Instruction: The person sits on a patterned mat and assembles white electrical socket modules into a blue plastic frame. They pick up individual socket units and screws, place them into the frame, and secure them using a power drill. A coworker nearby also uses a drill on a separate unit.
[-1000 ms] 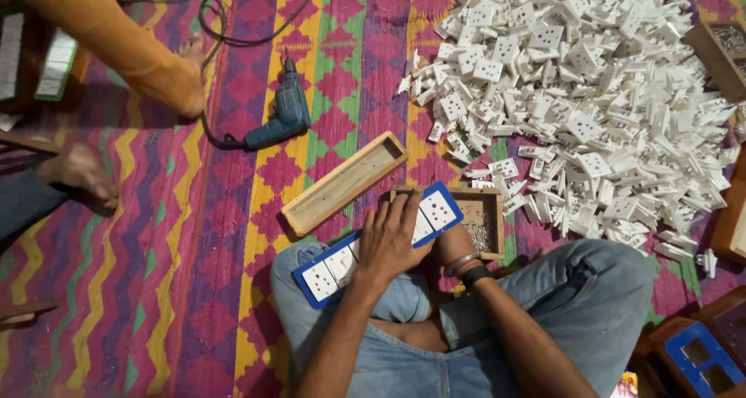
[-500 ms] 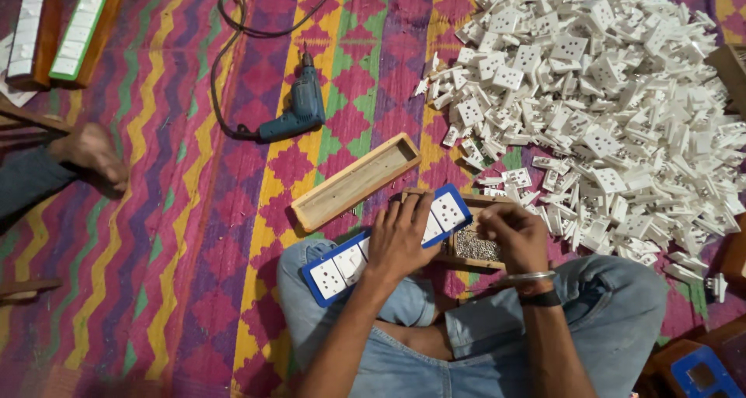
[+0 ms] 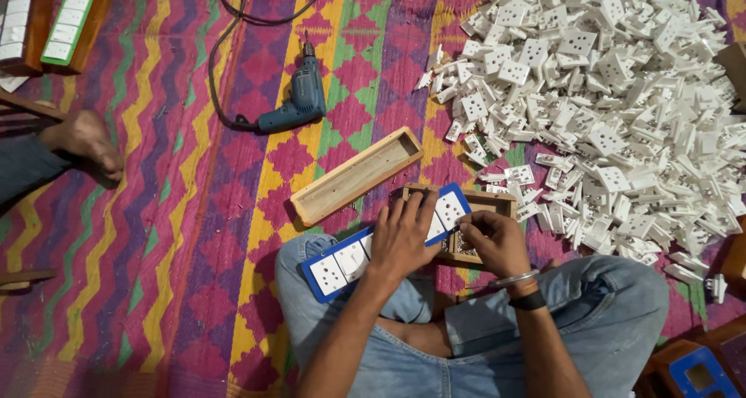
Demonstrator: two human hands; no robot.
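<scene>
Since the earlier frames the blue switch plate (image 3: pixel 385 243) has stayed across the person's knee, while the right hand (image 3: pixel 493 243) has drawn in from the open box toward the plate's near end; the orange-sleeved arm that reached over the rug a second ago is out of view.

Now the left hand (image 3: pixel 402 239) lies flat over the middle of the plate, fingers spread toward its far edge, pressing it down more than clasping it. White socket modules show in the plate on both sides of that hand. The right hand is curled, fingertips pinched together just beside the plate's right end and above a small wooden box (image 3: pixel 474 212); whether that grip has hold of anything cannot be told. A bracelet and a dark band sit on its wrist.

Beyond the plate, an empty long wooden tray (image 3: pixel 357 177) lies slantwise on the patterned rug (image 3: pixel 155 235). Farther off rests a blue electric drill (image 3: pixel 299 103) with its cord looping away. A large heap of white socket modules (image 3: pixel 614 95) fills the upper right. At far left another person's bare foot (image 3: pixel 81 138) rests on the rug, with two finished strips (image 3: pixel 74 17) above it.
</scene>
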